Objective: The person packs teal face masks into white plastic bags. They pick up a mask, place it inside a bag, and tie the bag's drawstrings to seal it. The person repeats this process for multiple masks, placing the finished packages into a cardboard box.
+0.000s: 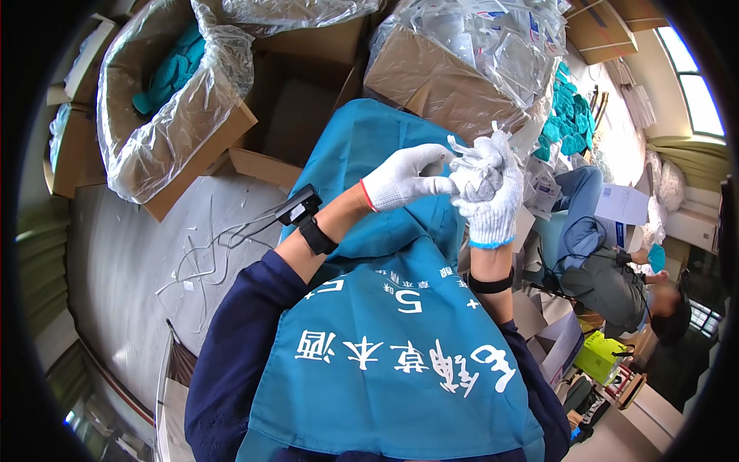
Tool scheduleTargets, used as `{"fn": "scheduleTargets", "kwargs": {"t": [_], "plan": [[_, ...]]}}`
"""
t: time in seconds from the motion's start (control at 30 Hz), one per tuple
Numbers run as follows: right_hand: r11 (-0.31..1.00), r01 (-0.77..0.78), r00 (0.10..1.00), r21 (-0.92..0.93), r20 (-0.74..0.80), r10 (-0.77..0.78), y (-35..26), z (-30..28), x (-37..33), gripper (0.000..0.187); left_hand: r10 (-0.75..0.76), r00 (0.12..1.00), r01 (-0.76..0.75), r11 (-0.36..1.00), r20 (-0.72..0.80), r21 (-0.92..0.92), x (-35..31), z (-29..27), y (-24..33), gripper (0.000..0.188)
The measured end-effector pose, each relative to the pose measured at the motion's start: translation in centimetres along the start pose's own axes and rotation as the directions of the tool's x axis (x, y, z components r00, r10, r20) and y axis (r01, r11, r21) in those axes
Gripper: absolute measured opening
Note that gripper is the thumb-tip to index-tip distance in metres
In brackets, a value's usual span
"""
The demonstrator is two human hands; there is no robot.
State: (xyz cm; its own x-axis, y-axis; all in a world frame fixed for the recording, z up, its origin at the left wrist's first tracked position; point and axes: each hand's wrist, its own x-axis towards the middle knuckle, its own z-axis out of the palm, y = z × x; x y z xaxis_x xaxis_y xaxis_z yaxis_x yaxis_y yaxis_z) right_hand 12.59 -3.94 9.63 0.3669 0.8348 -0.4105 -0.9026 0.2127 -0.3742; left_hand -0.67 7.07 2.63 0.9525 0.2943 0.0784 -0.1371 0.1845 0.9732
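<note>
My right hand (pixel 494 212), in a white knitted glove with a blue cuff, is closed around a bunched-up white knitted glove (pixel 481 171). Loose fingers of that bundle stick out at its top and left. From the left comes my left hand (pixel 408 179), gloved in white with a red cuff. Its fingers are curved and its thumb stands apart from them, with the tips at the bundle's left edge. Whether they press on it is hard to tell. Below both hands spreads a teal apron (pixel 369 308) with white lettering, covering my lap.
A plastic-lined carton (pixel 177 169) with teal items stands far left, beside an open carton (pixel 285 108). Ahead, another carton (pixel 439 77) overflows with clear packets (pixel 516 61). Teal items (pixel 570 115) lie in a heap at right. A seated person (pixel 608 285) works nearby. Cables (pixel 204 258) trail on the floor.
</note>
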Motion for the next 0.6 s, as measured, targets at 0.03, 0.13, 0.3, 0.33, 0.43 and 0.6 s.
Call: {"fn": "scheduleTargets", "kwargs": {"t": [0.03,0.13,0.3,0.33,0.43,0.6], "plan": [[0.999,-0.049,0.995,0.018,0.084,0.048,-0.3,-0.7,0.2,0.041,0.022,1.0,-0.021,0.998,-0.006,0.06,0.0,0.0,-0.1,0.053],[0.98,-0.176,0.976,0.091,0.144,0.162,-0.8,-2.6,0.6,0.041,0.065,0.997,-0.056,0.977,-0.038,0.205,-0.1,0.2,0.4,0.054],[0.97,-0.192,0.981,0.151,0.013,0.192,-0.3,-2.9,0.9,0.042,0.052,0.996,-0.04,0.987,-0.076,0.154,0.2,0.5,0.5,0.057],[0.968,-0.214,0.977,0.134,0.036,0.211,-0.2,-2.9,0.9,0.043,0.029,0.994,-0.013,0.99,-0.109,0.141,0.3,0.6,0.6,0.056],[0.97,-0.211,0.977,0.123,-0.003,0.213,0.2,-2.5,1.0,0.043,-0.002,0.982,0.026,0.992,-0.189,0.126,0.4,0.9,0.8,0.049],[0.967,-0.21,0.974,0.144,-0.053,0.219,0.4,-3.2,1.2,0.043,0.082,0.981,-0.02,0.945,-0.176,0.328,0.1,0.8,0.8,0.024]]}}
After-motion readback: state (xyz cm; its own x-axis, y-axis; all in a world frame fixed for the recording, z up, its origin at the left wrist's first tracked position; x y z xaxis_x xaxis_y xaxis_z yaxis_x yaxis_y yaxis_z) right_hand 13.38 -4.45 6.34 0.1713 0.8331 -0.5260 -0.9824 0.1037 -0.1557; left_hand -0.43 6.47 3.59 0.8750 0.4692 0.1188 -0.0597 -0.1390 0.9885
